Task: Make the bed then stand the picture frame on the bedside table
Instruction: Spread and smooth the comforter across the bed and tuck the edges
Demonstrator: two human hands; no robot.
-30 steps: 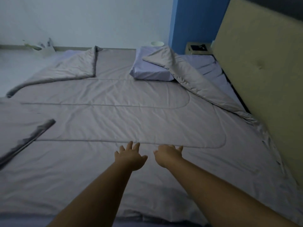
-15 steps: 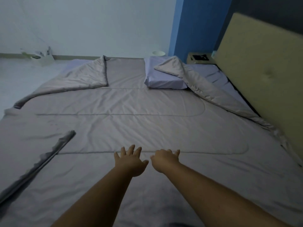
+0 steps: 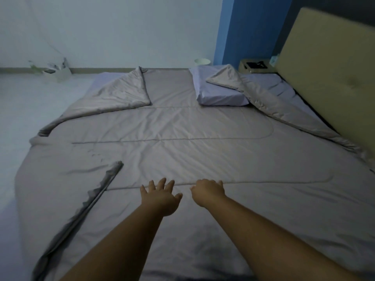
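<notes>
1. Reaching both arms over the grey quilt (image 3: 182,151), mid-frame.
2. My left hand (image 3: 160,196) is spread, released, grasping nothing.
3. My right hand (image 3: 208,191) has its fingers curled down; I cannot tell whether it grips.
4. Bedside table (image 3: 254,65) sits upper right, beside the headboard (image 3: 328,78).

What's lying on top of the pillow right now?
A folded-back corner of the grey comforter drapes over the right end of the lavender pillow. The rest of its top is bare; the part under the fold is hidden.
</notes>
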